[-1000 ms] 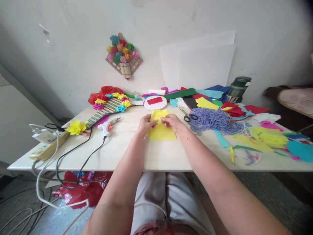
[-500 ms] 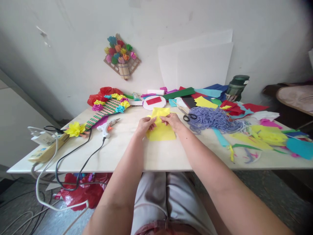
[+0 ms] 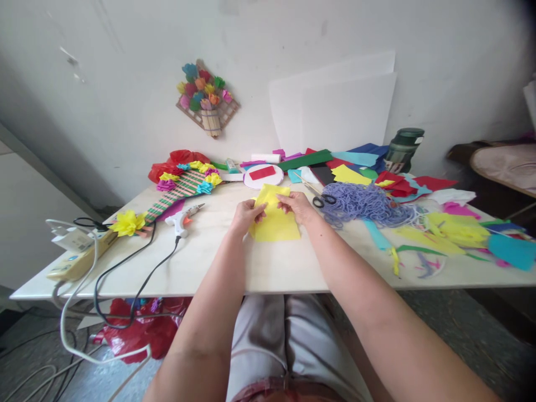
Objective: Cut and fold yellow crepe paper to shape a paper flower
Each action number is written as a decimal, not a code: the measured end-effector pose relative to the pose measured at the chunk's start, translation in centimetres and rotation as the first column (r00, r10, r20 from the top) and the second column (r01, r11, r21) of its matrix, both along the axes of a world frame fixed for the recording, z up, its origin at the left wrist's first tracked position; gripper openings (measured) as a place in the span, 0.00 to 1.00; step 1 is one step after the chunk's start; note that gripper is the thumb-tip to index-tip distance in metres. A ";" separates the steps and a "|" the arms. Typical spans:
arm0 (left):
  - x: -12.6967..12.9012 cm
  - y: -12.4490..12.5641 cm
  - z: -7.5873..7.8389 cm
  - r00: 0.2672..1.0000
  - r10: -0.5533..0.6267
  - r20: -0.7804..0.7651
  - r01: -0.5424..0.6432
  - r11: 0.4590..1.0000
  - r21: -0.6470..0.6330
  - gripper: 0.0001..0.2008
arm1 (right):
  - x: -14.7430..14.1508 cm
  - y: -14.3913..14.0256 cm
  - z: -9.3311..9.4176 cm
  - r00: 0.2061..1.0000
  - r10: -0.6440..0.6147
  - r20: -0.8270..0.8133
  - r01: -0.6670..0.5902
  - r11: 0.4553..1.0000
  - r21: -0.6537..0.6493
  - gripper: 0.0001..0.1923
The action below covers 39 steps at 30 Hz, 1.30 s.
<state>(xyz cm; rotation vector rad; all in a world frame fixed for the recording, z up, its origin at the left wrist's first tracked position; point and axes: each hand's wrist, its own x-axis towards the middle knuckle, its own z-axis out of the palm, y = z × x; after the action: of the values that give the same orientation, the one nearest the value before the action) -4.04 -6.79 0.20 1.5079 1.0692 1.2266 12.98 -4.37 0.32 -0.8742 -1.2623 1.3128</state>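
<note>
I am seeing left hand (image 3: 246, 215) and right hand (image 3: 298, 206) both pinching thin yellow paper sheet (image 3: 274, 223) | risk: uneven pull tearing or creasing it | black-handled scissors (image 3: 321, 199) lying near right wrist.

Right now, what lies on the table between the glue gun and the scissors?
In the head view, the yellow paper sheet lies between the glue gun and scissors, pinched by the left hand and right hand.

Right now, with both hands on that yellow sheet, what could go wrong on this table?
The yellow paper is thin and pinched by both the left hand and right hand; an uneven pull might tear or crease it. The scissors lie just beside the right hand and could be knocked. The glue gun is corded, so its tip may be hot near the left hand.
</note>
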 end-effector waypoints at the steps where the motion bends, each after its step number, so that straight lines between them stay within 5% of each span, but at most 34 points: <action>1: 0.0 0.0 0.0 1.000 0.011 -0.003 -0.011 1.000 -0.004 0.16 | 0.0 0.0 0.0 1.000 -0.016 0.016 0.016 1.000 0.008 0.15; 19: -0.4 0.2 -0.1 0.994 -0.032 0.101 0.036 0.999 -0.040 0.16 | 1.0 0.3 0.3 0.997 -0.064 -0.039 0.064 0.998 0.007 0.14; 27: -0.4 0.0 0.5 0.969 -0.046 0.242 0.085 0.984 -0.154 0.20 | 1.5 0.6 0.4 0.999 -0.021 0.030 0.021 1.000 0.006 0.14; 39: -0.6 0.7 -0.5 0.978 -0.074 0.197 0.100 0.987 -0.127 0.16 | 1.3 -0.3 0.8 0.984 0.164 0.070 -0.161 0.986 -0.047 0.15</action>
<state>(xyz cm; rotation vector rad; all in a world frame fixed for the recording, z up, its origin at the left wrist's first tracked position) -4.62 -6.13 -0.26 1.2908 0.9296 1.1867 14.25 -4.70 1.09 -0.8698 -1.3924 1.4507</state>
